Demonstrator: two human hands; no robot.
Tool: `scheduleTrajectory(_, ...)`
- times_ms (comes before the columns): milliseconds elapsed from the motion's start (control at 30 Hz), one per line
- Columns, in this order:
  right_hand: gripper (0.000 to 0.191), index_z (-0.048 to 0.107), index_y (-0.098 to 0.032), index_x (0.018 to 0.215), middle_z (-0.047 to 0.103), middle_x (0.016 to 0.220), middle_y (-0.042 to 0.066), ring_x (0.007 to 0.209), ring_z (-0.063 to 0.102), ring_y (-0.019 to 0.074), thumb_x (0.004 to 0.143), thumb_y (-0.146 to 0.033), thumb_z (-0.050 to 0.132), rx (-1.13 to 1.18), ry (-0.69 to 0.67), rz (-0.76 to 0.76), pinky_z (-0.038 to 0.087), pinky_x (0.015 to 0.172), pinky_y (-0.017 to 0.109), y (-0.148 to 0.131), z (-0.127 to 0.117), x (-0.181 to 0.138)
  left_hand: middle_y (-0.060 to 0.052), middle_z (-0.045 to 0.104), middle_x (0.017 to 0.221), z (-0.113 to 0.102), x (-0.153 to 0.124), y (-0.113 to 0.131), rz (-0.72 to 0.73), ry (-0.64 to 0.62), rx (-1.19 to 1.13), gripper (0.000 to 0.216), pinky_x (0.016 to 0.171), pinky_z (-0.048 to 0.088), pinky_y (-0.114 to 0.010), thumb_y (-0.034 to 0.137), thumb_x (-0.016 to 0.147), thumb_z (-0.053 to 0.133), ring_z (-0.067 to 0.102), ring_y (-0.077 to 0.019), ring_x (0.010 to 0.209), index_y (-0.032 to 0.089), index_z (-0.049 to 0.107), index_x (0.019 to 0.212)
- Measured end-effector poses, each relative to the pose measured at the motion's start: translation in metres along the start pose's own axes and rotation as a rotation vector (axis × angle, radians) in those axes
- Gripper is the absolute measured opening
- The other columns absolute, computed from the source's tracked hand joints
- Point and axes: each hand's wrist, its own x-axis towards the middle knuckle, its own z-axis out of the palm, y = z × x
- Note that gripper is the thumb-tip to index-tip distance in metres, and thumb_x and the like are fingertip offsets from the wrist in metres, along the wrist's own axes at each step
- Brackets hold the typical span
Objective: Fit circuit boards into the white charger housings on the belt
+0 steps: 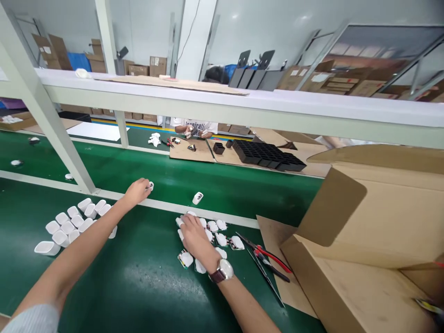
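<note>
Beside the left forearm (89, 242), white plastic cups (68, 227) cluster on the green desk (138, 282). The left hand (137, 192), fingers closed, holds another small cup (151, 186). The right hand (194, 237) reaches over white-backed circuit boards (221, 239); whether it grips any cannot be told. Just beyond it lies a lone cup (197, 198); to its right, red-and-black pliers (274, 260) and an open cardboard box (388, 222).

There are at least fourteen white cups (60, 238) and ten white-topped boards (237, 243).
</note>
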Motion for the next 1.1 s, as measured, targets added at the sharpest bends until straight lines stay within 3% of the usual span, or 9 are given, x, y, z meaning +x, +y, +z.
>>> scheduleTrajectory(100, 0.030, 0.069, -0.017, 0.107, 0.070, 0.109, 0.012, 0.099, 0.063, 0.0278, 0.083, 0.000, 0.063, 0.014, -0.016, -0.077, 0.057, 0.087, 0.044, -0.029, 0.007, 0.004, -0.009, 0.071, 0.090, 0.000, 0.030, -0.017, -0.075, 0.009, 0.032, 0.007, 0.077, 0.055, -0.032, 0.017, 0.088, 0.067, 0.071, -0.0255, 0.084, 0.018, 0.065, 0.081)
scheduleTrajectory(200, 0.028, 0.065, -0.015, 0.121, 0.066, 0.119, 0.015, 0.102, 0.062, 0.0293, 0.093, -0.016, 0.068, 0.015, 0.010, -0.050, 0.057, 0.087, 0.046, -0.042, 0.005, -0.005, -0.008, 0.075, 0.101, -0.006, 0.019, -0.026, -0.061, 0.023, 0.015, 0.008, 0.085, 0.056, -0.032, 0.025, 0.088, 0.073, 0.072, -0.0253, 0.095, 0.019, 0.070, 0.092)
scheduleTrajectory(333, 0.031, 0.066, -0.014, 0.104, 0.063, 0.101, 0.017, 0.093, 0.059, 0.0346, 0.093, -0.043, 0.074, -0.047, 0.019, 0.078, 0.055, 0.083, 0.054, -0.031, -0.003, -0.018, -0.011, 0.071, 0.123, -0.041, -0.039, -0.032, -0.004, 0.097, -0.013, 0.029, 0.105, 0.052, -0.042, 0.047, 0.090, 0.075, 0.064, -0.0304, 0.121, 0.021, 0.071, 0.103)
scheduleTrajectory(433, 0.015, 0.064, -0.018, 0.088, 0.060, 0.093, 0.013, 0.089, 0.058, 0.0318, 0.094, -0.029, 0.072, 0.012, -0.039, 0.078, 0.054, 0.081, 0.052, -0.026, -0.006, -0.017, -0.011, 0.070, 0.121, -0.069, -0.099, -0.041, 0.126, 0.108, 0.044, 0.039, 0.106, 0.051, -0.050, 0.062, 0.089, 0.073, 0.061, -0.0339, 0.121, 0.023, 0.071, 0.086)
scheduleTrajectory(533, 0.006, 0.065, -0.018, 0.091, 0.063, 0.100, 0.011, 0.092, 0.061, 0.0275, 0.094, -0.018, 0.069, 0.106, -0.070, 0.026, 0.057, 0.082, 0.045, -0.035, -0.006, -0.011, -0.012, 0.067, 0.126, -0.075, -0.155, -0.053, 0.204, 0.057, 0.151, 0.038, 0.105, 0.050, -0.060, 0.064, 0.086, 0.076, 0.057, -0.0397, 0.125, 0.025, 0.074, 0.084)
scheduleTrajectory(700, 0.018, 0.067, -0.017, 0.108, 0.061, 0.134, 0.016, 0.116, 0.062, 0.0312, 0.092, -0.017, 0.074, 0.173, -0.053, -0.047, 0.059, 0.096, 0.049, -0.054, 0.000, -0.017, -0.013, 0.063, 0.135, -0.055, -0.202, -0.046, 0.223, 0.078, 0.144, 0.018, 0.109, 0.046, -0.065, 0.037, 0.099, 0.066, 0.052, -0.0406, 0.135, 0.024, 0.072, 0.087)
scheduleTrajectory(800, 0.015, 0.069, -0.016, 0.104, 0.063, 0.133, 0.019, 0.121, 0.060, 0.0359, 0.091, -0.009, 0.068, 0.157, -0.021, -0.069, 0.060, 0.096, 0.055, -0.060, 0.005, -0.025, -0.012, 0.059, 0.141, -0.042, -0.199, -0.017, 0.265, 0.033, -0.022, 0.016, 0.111, 0.049, -0.054, 0.028, 0.103, 0.058, 0.057, -0.0323, 0.132, 0.023, 0.069, 0.093)
scheduleTrajectory(967, 0.028, 0.063, -0.016, 0.124, 0.068, 0.124, 0.014, 0.116, 0.063, 0.0286, 0.097, -0.008, 0.060, 0.292, -0.023, -0.100, 0.062, 0.099, 0.048, -0.060, -0.002, -0.026, -0.010, 0.065, 0.128, -0.006, -0.181, 0.028, 0.283, -0.201, -0.316, 0.004, 0.096, 0.058, -0.034, 0.021, 0.096, 0.062, 0.069, -0.0223, 0.110, 0.022, 0.064, 0.099)
scheduleTrajectory(1100, 0.038, 0.055, -0.015, 0.136, 0.064, 0.135, 0.016, 0.125, 0.061, 0.0295, 0.100, -0.006, 0.052, 0.351, -0.073, -0.128, 0.060, 0.103, 0.050, -0.057, -0.009, -0.031, -0.009, 0.068, 0.129, 0.024, -0.181, 0.027, 0.120, -0.163, -0.400, 0.049, 0.098, 0.060, -0.040, 0.024, 0.088, 0.074, 0.070, -0.0262, 0.113, 0.025, 0.056, 0.133)
